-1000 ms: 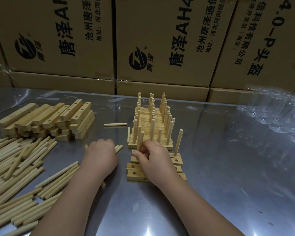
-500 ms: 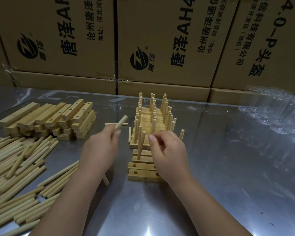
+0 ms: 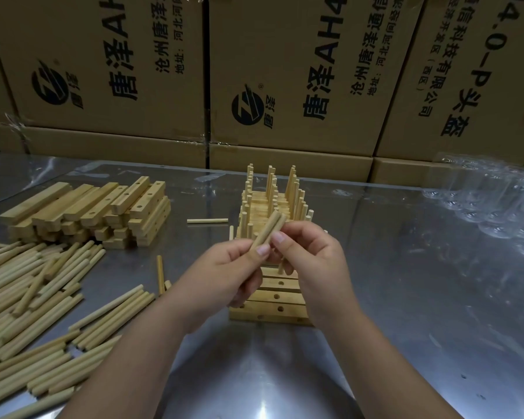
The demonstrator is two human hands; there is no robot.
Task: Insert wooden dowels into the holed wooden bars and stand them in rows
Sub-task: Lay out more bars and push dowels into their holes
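Wooden dowels — two, probably light and stiff — are pinched by left hand and right hand over the holed bars, midway between the side edges of the surface; best held mid-shaft.

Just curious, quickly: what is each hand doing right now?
Left hand: holding a wooden stick.
Right hand: pinching a second stick beside it.

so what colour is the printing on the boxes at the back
Black, on brown cardboard boxes; the head view shows it best.
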